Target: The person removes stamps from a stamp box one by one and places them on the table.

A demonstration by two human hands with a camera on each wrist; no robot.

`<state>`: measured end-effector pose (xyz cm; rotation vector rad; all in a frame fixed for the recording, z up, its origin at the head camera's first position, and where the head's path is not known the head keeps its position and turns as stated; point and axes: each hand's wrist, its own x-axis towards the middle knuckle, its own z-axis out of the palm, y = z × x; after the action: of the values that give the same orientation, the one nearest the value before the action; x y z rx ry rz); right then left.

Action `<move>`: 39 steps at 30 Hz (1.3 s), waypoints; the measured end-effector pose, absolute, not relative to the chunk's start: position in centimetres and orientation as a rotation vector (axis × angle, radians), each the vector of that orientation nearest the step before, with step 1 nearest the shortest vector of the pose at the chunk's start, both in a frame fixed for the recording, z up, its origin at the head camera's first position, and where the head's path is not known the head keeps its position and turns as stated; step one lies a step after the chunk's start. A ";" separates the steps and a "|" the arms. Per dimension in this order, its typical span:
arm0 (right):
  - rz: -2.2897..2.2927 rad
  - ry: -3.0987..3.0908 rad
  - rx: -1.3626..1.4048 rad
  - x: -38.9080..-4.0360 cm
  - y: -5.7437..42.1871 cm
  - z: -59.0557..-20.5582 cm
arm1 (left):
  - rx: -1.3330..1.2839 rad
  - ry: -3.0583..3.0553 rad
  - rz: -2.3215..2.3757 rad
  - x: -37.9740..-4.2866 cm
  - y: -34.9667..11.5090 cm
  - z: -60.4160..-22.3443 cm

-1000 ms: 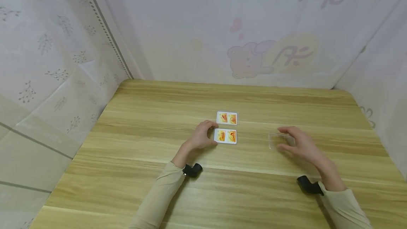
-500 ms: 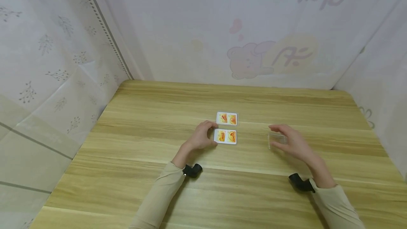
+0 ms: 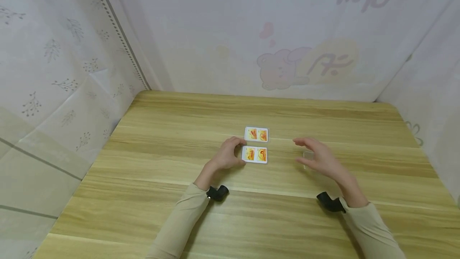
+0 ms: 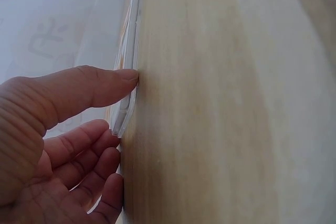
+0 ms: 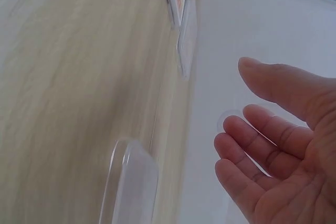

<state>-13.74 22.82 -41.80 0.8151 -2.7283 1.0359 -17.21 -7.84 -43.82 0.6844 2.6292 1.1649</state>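
A flat clear case holding a white card with two orange-yellow pictures lies on the table. My left hand pinches its left end, thumb at the near edge and fingers at the far side. Just beyond it lies a second, similar case. My right hand hovers above the table to the right, fingers apart and holding nothing. Partly under that hand is a clear plastic cover; the right wrist view shows this clear cover lying on the wood, apart from the fingers.
The wood-grain table spreads wide around both hands. A pale printed curtain hangs behind its back edge, and patterned cloth hangs at the left. Black wrist cameras are worn at both cuffs.
My right hand has moved left over the clear cover, towards the cases, with fingers spread. My left hand and both picture cases have stayed in place.
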 end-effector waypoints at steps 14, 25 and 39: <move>1.127 -2.795 0.836 -14.5 20.9 -41.3 | 0.691 2.633 1.162 -17.3 -7.8 -43.9; 1.224 -2.794 0.858 -15.0 19.5 -41.4 | 0.703 2.637 1.166 -17.3 -7.8 -43.9; 1.215 -2.789 0.907 -15.5 17.3 -41.5 | 0.688 2.625 1.181 -17.3 -7.9 -44.0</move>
<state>-15.46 17.25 -41.49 0.9068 -2.7887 1.2150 -17.30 -7.88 -43.99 0.6880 2.6248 1.1814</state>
